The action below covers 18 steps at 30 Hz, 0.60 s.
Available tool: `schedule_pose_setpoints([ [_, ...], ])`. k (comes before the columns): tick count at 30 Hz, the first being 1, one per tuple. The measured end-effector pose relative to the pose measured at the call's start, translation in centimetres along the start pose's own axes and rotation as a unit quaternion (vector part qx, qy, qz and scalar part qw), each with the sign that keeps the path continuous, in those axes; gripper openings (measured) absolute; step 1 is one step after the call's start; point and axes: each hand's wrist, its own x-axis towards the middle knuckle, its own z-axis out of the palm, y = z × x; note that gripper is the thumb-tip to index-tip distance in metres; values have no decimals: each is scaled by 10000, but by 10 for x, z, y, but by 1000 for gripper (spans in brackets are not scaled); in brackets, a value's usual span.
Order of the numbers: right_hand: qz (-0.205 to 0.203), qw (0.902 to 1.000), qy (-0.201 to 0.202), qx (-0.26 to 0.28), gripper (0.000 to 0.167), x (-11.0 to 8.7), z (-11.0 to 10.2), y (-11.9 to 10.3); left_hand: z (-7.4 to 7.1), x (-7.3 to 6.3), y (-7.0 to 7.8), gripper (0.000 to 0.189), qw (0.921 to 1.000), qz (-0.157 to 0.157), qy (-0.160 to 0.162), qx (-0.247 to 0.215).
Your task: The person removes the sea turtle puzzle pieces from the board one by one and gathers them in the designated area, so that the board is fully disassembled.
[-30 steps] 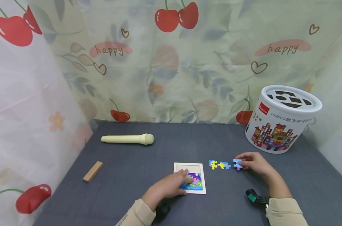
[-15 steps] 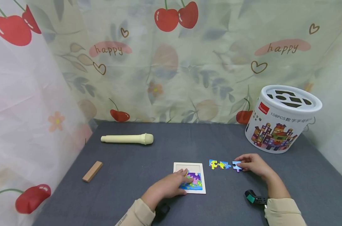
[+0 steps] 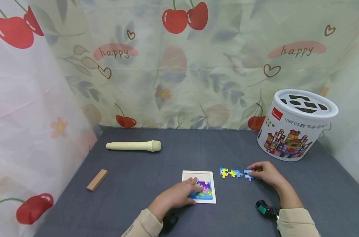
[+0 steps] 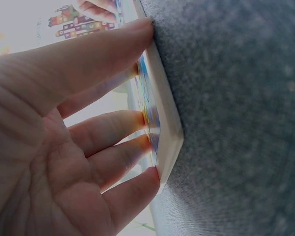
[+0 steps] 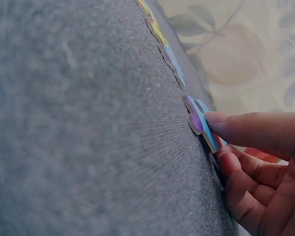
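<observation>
My left hand (image 3: 180,194) rests on a jigsaw tray (image 3: 214,194) with a pale wooden rim. In the left wrist view its spread fingertips touch the picture inside, and the thumb (image 4: 96,51) lies across the tray's rim (image 4: 168,118). Part of the picture is covered by that hand. To the right, my right hand (image 3: 268,172) pinches a blue puzzle piece (image 3: 248,175) by its right side. Seen from the right wrist, the thumb presses on the face of this piece (image 5: 202,123), which sits at the table surface with a purple knob showing.
Two more puzzle pieces (image 3: 223,172) lie in a row just left of the pinched one. A white block bucket (image 3: 289,131) stands at the back right. A cream toy microphone (image 3: 133,145) and a wooden block (image 3: 97,180) lie on the left. Patterned cloth hangs behind.
The right hand has shifted slightly left and toward the person with the blue puzzle piece, close to the row. My left hand stays on the tray.
</observation>
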Motion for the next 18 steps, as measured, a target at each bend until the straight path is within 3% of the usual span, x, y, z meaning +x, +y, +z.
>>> schedule_pose_setpoints([
  [9, -334, 9989, -122, -298, 23, 0, 0, -1, 1, 0, -1, 48, 10000, -43, 13, -77],
  [18, -324, 9976, -533, -292, 37, -3, -3, -3, 0, 0, 0, 48, 9999, -33, -9, -121],
])
